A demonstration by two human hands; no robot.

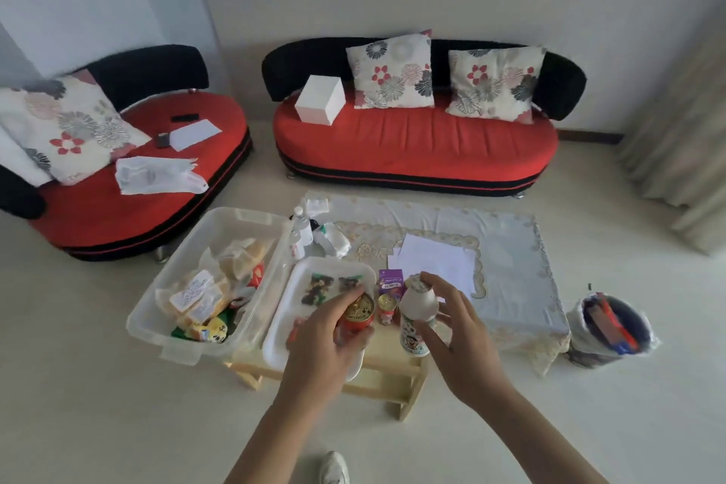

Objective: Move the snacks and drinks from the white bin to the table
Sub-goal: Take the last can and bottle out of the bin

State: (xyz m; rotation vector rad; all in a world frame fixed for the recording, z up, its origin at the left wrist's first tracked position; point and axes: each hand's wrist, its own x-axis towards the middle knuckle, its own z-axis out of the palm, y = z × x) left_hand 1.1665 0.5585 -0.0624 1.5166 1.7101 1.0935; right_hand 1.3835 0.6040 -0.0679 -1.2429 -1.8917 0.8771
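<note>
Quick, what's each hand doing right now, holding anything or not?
Left hand: closed around the red can.
Right hand: open, fingers spread beside the white bottle, not gripping.

Left hand (334, 330) fingers curled gripping; right hand (457, 330) fingers spread.

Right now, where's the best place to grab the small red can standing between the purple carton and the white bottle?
Take the small red can around its round sides near the top, from above. It stands upright, with the purple carton behind and the white bottle close beside it, so a side approach looks cramped.
</note>
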